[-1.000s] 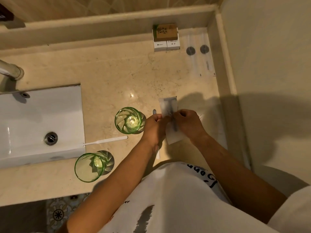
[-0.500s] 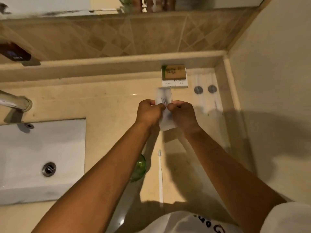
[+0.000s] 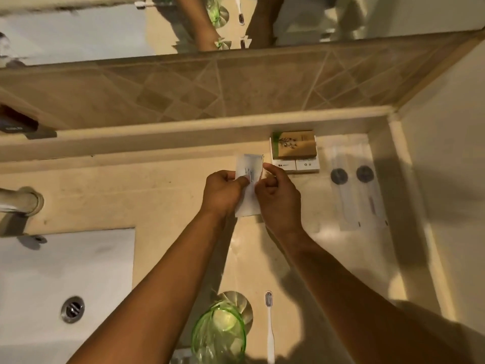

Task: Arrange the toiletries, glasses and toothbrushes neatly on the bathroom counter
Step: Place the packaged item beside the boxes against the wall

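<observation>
Hands meet over the counter (image 3: pixel 162 195): left hand (image 3: pixel 223 191) and right hand (image 3: pixel 277 195) both pinch a white sachet (image 3: pixel 249 177), its long axis running away from us. We judge its slot lies rightward, beside the stacked boxes (image 3: pixel 294 151); bare counter opens leftward, the back ledge (image 3: pixel 183 137) close ahead.

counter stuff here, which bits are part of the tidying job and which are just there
Part of the job:
- white packet, held by left hand and right hand
- green glass
- white toothbrush
- brown box on two white boxes
- two clear sachets

Just there:
- sink
- tap
- mirror
</observation>
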Action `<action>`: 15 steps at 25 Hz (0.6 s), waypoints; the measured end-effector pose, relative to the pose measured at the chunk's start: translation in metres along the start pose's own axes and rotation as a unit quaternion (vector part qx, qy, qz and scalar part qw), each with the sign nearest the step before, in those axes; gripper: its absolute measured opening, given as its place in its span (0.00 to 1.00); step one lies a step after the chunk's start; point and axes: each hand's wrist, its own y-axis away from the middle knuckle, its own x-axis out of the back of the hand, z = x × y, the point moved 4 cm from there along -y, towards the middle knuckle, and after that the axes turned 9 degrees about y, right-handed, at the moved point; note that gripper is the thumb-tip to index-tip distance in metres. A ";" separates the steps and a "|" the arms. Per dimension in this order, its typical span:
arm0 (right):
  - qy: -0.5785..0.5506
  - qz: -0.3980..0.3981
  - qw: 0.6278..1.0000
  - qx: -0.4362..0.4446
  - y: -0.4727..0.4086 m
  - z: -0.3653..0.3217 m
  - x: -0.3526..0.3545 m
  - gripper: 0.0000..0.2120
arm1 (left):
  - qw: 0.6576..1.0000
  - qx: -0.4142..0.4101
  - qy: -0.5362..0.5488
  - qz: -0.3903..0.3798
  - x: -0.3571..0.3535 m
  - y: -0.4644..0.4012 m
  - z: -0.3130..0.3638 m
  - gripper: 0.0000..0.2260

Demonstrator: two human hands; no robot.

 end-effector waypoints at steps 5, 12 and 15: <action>0.028 0.018 0.997 0.068 -0.011 -0.008 -0.013 0.06 | 0.989 -0.089 -0.115 0.024 0.000 -0.012 0.001 0.09; 0.126 0.015 0.988 0.088 -0.003 -0.004 -0.010 0.11 | 0.896 -0.289 -0.338 0.013 0.024 0.000 -0.003 0.19; 0.166 -0.014 0.979 0.119 0.001 -0.003 -0.008 0.15 | 0.855 -0.362 -0.363 -0.075 0.032 0.003 -0.009 0.25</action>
